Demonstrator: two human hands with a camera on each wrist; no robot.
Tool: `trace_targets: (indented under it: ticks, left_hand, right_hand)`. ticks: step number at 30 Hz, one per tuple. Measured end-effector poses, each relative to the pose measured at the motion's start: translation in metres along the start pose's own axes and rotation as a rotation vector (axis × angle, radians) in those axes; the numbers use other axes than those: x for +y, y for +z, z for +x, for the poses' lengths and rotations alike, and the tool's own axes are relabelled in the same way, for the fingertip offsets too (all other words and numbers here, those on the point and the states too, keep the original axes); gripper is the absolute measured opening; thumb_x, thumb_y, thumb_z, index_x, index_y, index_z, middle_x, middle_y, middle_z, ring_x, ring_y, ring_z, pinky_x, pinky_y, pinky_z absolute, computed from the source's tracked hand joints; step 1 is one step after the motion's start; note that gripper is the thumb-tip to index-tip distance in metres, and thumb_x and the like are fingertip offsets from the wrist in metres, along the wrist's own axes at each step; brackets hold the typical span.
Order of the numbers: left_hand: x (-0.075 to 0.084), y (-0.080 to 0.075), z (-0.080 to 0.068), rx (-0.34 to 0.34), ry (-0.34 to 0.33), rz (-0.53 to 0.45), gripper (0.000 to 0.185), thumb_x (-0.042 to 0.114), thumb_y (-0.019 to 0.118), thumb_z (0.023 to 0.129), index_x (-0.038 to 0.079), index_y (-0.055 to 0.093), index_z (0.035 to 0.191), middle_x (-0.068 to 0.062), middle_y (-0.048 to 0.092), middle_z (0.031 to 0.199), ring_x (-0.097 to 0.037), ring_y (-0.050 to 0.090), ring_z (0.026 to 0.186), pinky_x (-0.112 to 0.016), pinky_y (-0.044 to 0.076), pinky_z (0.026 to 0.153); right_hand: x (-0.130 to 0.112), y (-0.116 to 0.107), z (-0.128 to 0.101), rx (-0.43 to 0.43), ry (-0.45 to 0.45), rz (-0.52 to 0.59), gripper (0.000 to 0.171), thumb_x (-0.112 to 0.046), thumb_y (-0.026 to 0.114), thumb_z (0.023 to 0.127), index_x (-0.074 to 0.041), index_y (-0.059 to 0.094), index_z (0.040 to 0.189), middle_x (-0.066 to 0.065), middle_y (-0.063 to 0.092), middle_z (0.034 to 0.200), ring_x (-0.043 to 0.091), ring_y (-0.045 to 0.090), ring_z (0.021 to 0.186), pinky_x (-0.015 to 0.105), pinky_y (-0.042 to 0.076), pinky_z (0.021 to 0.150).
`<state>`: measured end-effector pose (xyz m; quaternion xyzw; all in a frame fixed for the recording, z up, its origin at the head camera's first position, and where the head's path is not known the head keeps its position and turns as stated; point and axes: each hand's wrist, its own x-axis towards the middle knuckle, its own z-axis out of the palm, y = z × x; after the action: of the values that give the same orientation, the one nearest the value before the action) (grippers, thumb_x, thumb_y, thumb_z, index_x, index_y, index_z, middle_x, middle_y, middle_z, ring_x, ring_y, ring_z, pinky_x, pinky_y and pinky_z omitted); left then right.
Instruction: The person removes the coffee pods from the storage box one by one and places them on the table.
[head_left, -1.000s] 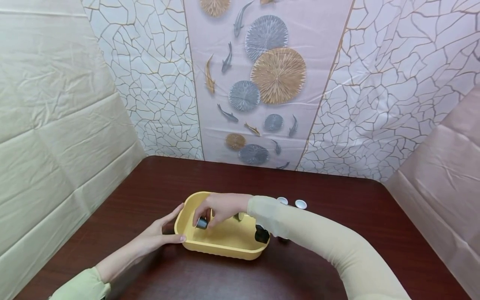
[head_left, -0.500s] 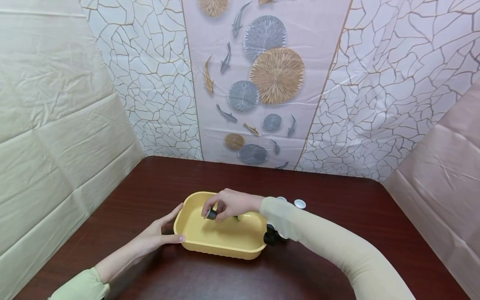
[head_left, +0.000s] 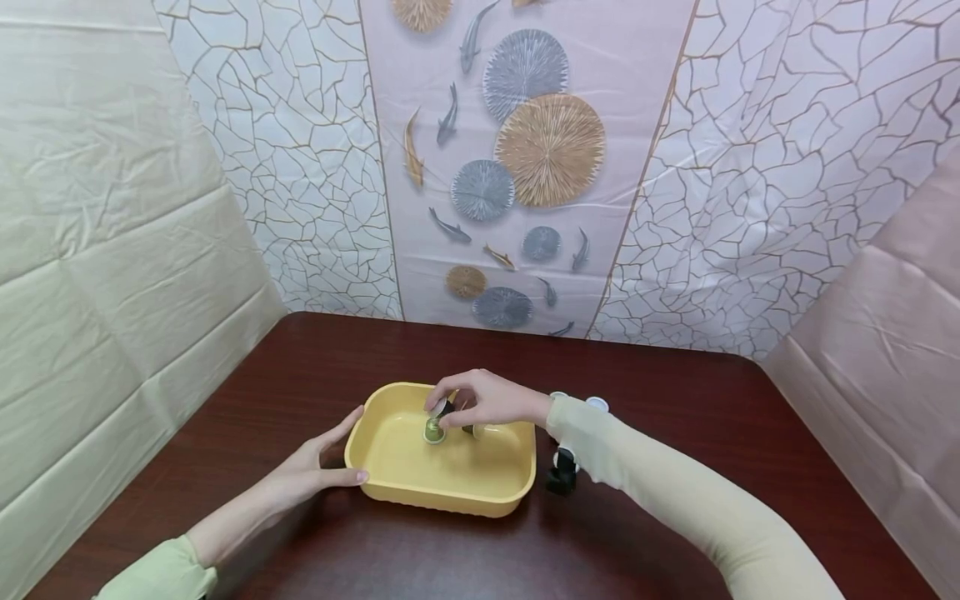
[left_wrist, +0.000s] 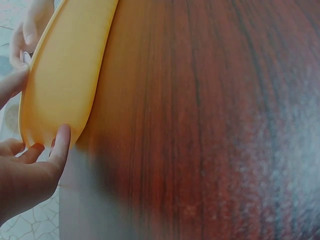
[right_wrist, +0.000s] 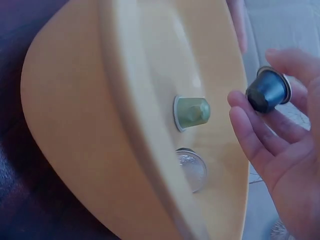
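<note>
At the lower left of the frame my left hand (head_left: 310, 468) is spread wide about the left end of the yellow tub (head_left: 442, 497), thumb at the near rim, fingers toward the far one, touching it without a fist. If I press unevenly there, the tub could slide or turn on the bench (head_left: 337, 354).

Inside the tub, at the lower centre, a green capsule (head_left: 434, 432) stands lid down, so close under my fingertips that a stray knuckle might topple it. Just above it and to the right is the dark capsule (right_wrist: 268, 90), tilted and pinched between the thumb and fingers of my right hand (head_left: 491, 398). Its side tapers, so squeezing hard could make it slip; its height over the tub floor I cannot tell.

Right of that, half hidden by my hand, another capsule (right_wrist: 194, 171) lies on its side and may roll if nudged. Farther right my sleeve (head_left: 660, 475) passes near some white round lids (head_left: 597, 403) on the bench; a swing of the forearm could scatter them.
</note>
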<state>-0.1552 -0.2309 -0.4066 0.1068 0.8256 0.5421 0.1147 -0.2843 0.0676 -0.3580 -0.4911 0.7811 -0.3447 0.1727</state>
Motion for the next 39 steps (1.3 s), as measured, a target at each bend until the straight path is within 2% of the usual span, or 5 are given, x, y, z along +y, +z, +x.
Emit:
trace_targets:
  ticks: [11, 19, 25, 32, 39]
  left_hand:
    - [0.001, -0.001, 0.0, 0.003, -0.004, 0.005, 0.095, 0.027, 0.077, 0.084, 0.029, 0.019, 0.159, -0.015, 0.025, 0.163, -0.04, 0.036, 0.142, -0.057, 0.032, 0.108]
    - [-0.001, -0.001, 0.001, -0.001, -0.018, 0.005, 0.095, 0.027, 0.077, 0.085, 0.032, 0.018, 0.159, -0.017, 0.024, 0.163, -0.04, 0.04, 0.141, -0.056, 0.036, 0.106]
    - [0.0, -0.001, 0.0, 0.001, -0.011, 0.006, 0.094, 0.026, 0.077, 0.085, 0.032, 0.018, 0.159, -0.017, 0.025, 0.163, -0.039, 0.035, 0.143, -0.057, 0.034, 0.107]
    - [0.0, 0.0, -0.001, 0.006, -0.011, 0.019, 0.094, 0.026, 0.076, 0.085, 0.032, 0.019, 0.159, -0.017, 0.025, 0.163, -0.04, 0.035, 0.143, -0.058, 0.033, 0.107]
    - [0.001, -0.001, -0.001, 0.001, -0.008, 0.019, 0.094, 0.027, 0.076, 0.085, 0.031, 0.018, 0.159, -0.017, 0.026, 0.163, -0.039, 0.041, 0.14, -0.057, 0.034, 0.107]
  right_hand:
    - [-0.005, -0.004, -0.021, 0.165, 0.046, 0.078, 0.019, -0.018, 0.07, 0.093, -0.01, 0.071, 0.11, 0.005, 0.072, 0.112, 0.025, 0.072, 0.092, 0.031, 0.055, 0.084]
    - [-0.009, 0.0, -0.041, 0.263, 0.074, 0.098, 0.023, -0.013, 0.072, 0.09, -0.009, 0.07, 0.113, 0.007, 0.071, 0.113, 0.016, 0.069, 0.093, 0.033, 0.055, 0.085]
    - [-0.013, 0.002, -0.058, 0.355, 0.124, 0.128, 0.038, -0.012, 0.074, 0.088, -0.006, 0.066, 0.124, 0.01, 0.069, 0.123, 0.024, 0.068, 0.108, 0.039, 0.054, 0.089]
    - [-0.016, 0.004, -0.08, 0.433, 0.183, 0.113, 0.043, -0.013, 0.076, 0.086, -0.013, 0.065, 0.127, 0.005, 0.07, 0.125, 0.024, 0.065, 0.118, 0.054, 0.047, 0.098]
    - [-0.011, 0.006, -0.099, 0.492, 0.229, 0.149, 0.044, -0.011, 0.077, 0.085, -0.012, 0.065, 0.127, 0.007, 0.069, 0.126, 0.023, 0.066, 0.114, 0.043, 0.051, 0.094]
